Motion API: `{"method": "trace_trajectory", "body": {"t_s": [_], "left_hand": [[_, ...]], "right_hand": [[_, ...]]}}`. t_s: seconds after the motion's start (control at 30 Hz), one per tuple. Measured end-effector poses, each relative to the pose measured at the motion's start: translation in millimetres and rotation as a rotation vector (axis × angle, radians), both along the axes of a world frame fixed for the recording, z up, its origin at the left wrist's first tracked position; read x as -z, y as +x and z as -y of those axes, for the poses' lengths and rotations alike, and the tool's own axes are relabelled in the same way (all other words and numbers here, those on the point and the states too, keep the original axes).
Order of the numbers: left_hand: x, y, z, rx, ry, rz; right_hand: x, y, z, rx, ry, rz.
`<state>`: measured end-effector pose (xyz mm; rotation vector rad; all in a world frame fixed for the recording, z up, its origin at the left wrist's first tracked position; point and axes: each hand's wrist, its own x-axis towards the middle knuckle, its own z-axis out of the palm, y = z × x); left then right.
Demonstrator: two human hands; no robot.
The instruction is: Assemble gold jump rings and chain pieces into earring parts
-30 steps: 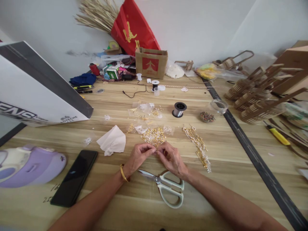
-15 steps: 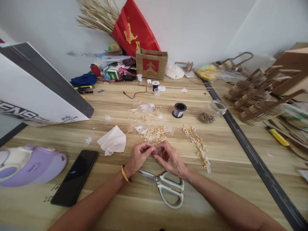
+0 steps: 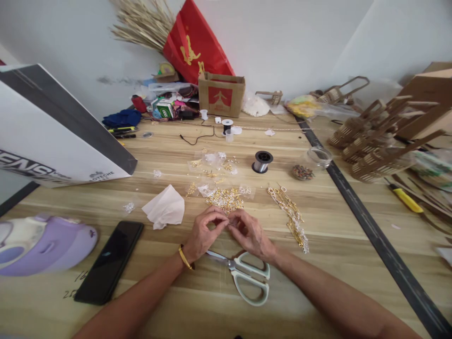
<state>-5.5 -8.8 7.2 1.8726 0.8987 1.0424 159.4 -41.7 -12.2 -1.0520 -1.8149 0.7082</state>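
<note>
Two bare hands meet fingertip to fingertip over a wooden table (image 3: 190,306), just on the near side of a heap of gold and silver beads (image 3: 226,197). The left hand (image 3: 202,235), with a gold bracelet (image 3: 185,257) at its wrist, has thumb and forefinger drawn into a narrow pinch. The right hand (image 3: 251,238) is likewise narrow, its fingers curled and its thumb tip close to the other hand's; whatever lies between the tips is too small to make out. Below the hands rest scissors (image 3: 230,265) with pale handles, their blades pointing left, partly under the left hand. Right of the right hand, well apart from it, lies a bunch of gold and silver chains (image 3: 292,213). Beyond the beads stand a spool (image 3: 262,163) of thin wire and a clear jar (image 3: 320,159) with dark beads showing at its left side. A crumpled paper napkin (image 3: 164,207) lies left of the heap, and a black phone (image 3: 109,263) nearer the left forearm. At the back, a brown paper bag (image 3: 221,96) stands before a red bag (image 3: 197,47); small woven baskets (image 3: 369,162) crowd together at the right.
</note>
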Motion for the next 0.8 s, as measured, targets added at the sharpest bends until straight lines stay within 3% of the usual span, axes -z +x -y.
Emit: {"method": "trace_trajectory", "body": {"t_s": [0.5, 0.8], "left_hand": [[0.0, -0.6, 0.2, 0.013, -0.019, -0.040], [-5.6, -5.1, -6.0, -0.096, -0.163, 0.055]], "right_hand": [[-4.0, -0.3, -0.6, -0.007, 0.047, -0.013], [-4.3, 0.4, -0.3, 0.017, 0.041, 0.015]]}}
